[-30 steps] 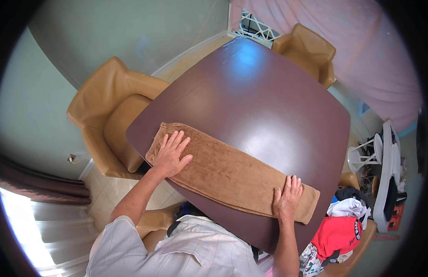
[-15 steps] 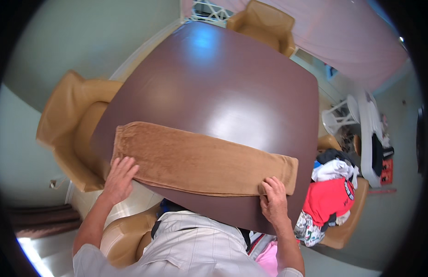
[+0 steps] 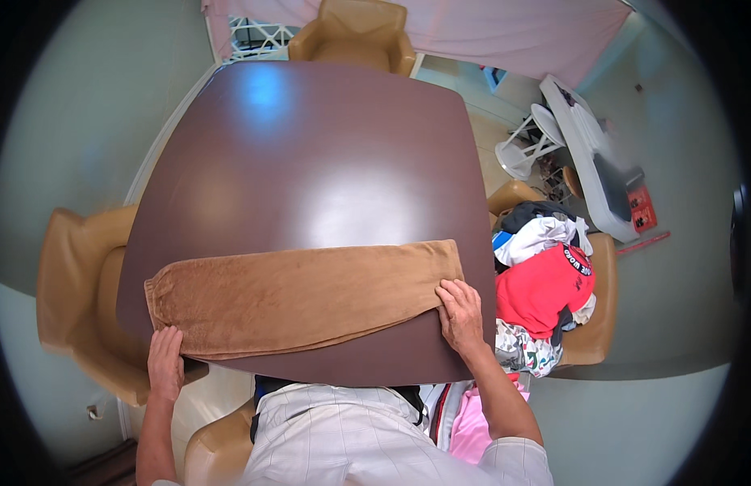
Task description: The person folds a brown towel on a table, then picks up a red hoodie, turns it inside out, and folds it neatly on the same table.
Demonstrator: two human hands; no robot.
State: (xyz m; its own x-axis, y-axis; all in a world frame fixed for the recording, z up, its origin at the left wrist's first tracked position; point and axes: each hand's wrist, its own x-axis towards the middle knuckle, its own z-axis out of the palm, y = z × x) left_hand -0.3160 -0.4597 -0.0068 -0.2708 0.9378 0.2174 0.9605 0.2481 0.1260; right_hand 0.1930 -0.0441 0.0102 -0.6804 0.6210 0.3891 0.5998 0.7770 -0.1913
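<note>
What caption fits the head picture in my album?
Left hand and right hand touch folded brown cloth on a table.

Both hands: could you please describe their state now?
Left hand: touching a folded brown plush garment, grip unclear.
Right hand: touching its right end, grip unclear.

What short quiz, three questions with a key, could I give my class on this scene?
1. True or false: the brown cloth lies on the floor.
2. Which of the person's hands touches the cloth at the end nearer the red garment?
3. Fill in: the red garment is among clothes piled on a tan ____.

Key:
1. False; it lies on the table.
2. The right hand.
3. Chair.
</note>
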